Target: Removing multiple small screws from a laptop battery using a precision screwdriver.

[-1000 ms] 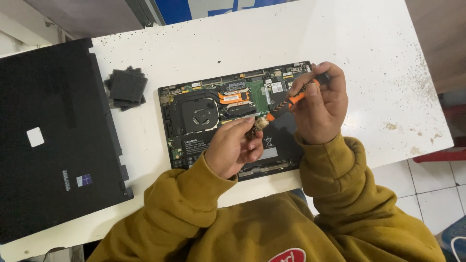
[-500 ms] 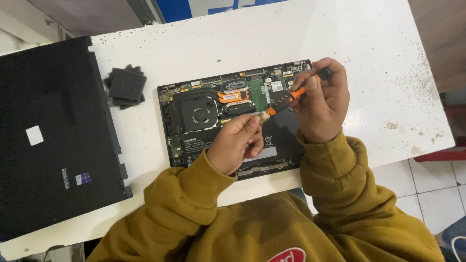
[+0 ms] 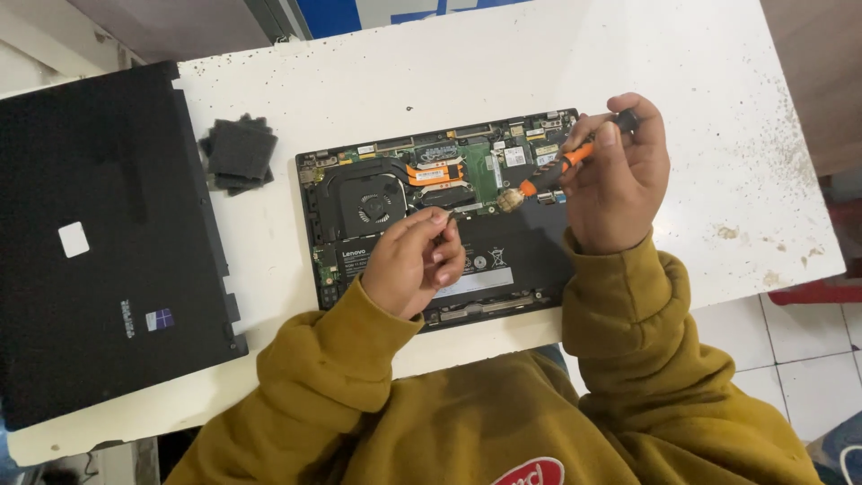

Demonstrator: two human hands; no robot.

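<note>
My right hand is closed around an orange-and-black screwdriver, pinching the handle between thumb and fingers, with the tip angled down toward the middle of the frame. It ends at a small brass-coloured part on the board; I cannot tell whether the tip touches it. My left hand is curled loosely over the black battery, its fingertips drawn together just below the copper heat pipe; whether they pinch anything I cannot tell.

The opened laptop lies bottom-up at the centre of the frame on the speckled white table, with its fan at centre left and the green circuit board beside it. I judge the board stiff but fragile, with fine connectors, so pressure should be light and the chassis edge is the safest place to steady it. The screwdriver is light and slim; its handle gives the surest grip.

At the left of the frame lies a large black bottom cover, and between it and the laptop sits a stack of dark foam pads.
</note>
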